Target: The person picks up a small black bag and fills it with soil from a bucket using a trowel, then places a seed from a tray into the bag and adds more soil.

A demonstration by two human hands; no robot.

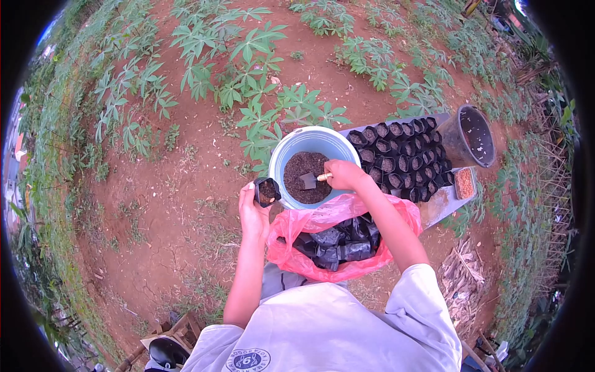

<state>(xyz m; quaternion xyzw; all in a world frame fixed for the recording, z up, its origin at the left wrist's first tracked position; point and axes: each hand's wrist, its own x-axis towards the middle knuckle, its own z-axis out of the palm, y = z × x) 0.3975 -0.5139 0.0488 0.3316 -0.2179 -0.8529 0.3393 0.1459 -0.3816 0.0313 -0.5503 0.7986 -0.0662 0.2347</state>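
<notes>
My left hand [250, 209] is closed around a small black seedling bag [267, 192] with some dark soil inside, held just left of the bucket. In my right hand [344, 174] is the light handle of a small trowel [309, 181]. Its grey blade rests on the dark soil [305, 164] inside the light blue bucket [281, 149]. Below the bucket, a pink plastic bag [286, 260] lies open, full of flat black seedling bags [338, 243].
Right of the bucket, rows of soil-filled black bags [396, 155] stand on a grey board [443, 214]. A dark bucket [455, 139] leans at the board's far end, beside a clear box of orange seeds [464, 184]. Leafy green plants [254, 99] grow ahead in reddish earth.
</notes>
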